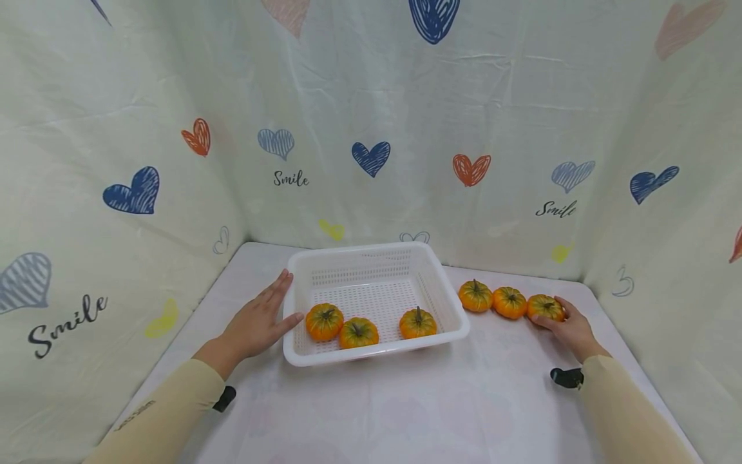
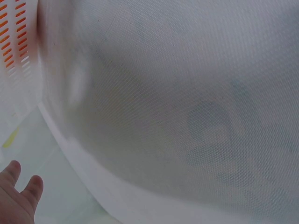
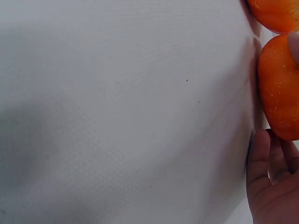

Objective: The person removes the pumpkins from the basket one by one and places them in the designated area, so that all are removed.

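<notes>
A white plastic basket (image 1: 377,356) stands mid-table. Inside it sit three small orange-and-green pumpkins: one pumpkin (image 1: 324,322) at the left, a second pumpkin (image 1: 359,333) close beside it, and a third pumpkin (image 1: 418,323) at the right. My left hand (image 1: 255,325) is at the basket's left side, fingers extended and thumb by the rim. To the right of the basket, a pumpkin (image 1: 476,296), another pumpkin (image 1: 509,303) and an end pumpkin (image 1: 545,308) line up. My right hand (image 1: 574,332) holds the end pumpkin between thumb and fingers; it also shows in the right wrist view.
The white-covered table (image 1: 406,412) is enclosed by a pale curtain (image 1: 324,90) printed with hearts, at the back and both sides. A dark wrist strap piece (image 1: 567,377) juts out beneath the right sleeve (image 1: 628,409).
</notes>
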{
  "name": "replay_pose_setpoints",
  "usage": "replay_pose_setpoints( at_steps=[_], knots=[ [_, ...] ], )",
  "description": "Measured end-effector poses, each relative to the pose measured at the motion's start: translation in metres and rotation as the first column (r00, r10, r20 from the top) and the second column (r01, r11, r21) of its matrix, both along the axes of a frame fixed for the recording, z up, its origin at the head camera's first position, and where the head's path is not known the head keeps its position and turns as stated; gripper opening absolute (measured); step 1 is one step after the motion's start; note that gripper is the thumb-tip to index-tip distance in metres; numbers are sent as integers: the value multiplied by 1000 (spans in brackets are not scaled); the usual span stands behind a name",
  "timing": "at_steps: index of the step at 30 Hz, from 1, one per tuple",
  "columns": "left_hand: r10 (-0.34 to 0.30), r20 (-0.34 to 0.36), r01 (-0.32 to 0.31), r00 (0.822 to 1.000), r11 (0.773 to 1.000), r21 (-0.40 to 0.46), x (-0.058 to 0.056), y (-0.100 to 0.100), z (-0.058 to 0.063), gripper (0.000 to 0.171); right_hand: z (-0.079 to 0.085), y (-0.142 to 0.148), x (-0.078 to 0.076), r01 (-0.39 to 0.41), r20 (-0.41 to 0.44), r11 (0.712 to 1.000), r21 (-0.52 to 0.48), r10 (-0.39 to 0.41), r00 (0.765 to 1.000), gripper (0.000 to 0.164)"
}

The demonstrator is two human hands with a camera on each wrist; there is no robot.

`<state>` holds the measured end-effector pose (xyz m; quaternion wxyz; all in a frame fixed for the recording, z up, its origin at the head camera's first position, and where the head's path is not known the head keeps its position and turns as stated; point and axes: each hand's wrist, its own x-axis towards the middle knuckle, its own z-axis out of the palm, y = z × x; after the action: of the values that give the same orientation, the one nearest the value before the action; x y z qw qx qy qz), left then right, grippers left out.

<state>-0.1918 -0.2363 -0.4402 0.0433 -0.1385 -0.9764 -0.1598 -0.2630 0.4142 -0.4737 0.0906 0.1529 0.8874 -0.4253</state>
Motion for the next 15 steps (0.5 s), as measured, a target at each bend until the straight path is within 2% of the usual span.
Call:
replay_pose_setpoints(
  at_steps=[15],
  knots=[
    [-3,-2,3,1000,1000,-1,0,-1,-1,89,1,-3,-1,44,49,999,10,-44,998,122]
  ],
)
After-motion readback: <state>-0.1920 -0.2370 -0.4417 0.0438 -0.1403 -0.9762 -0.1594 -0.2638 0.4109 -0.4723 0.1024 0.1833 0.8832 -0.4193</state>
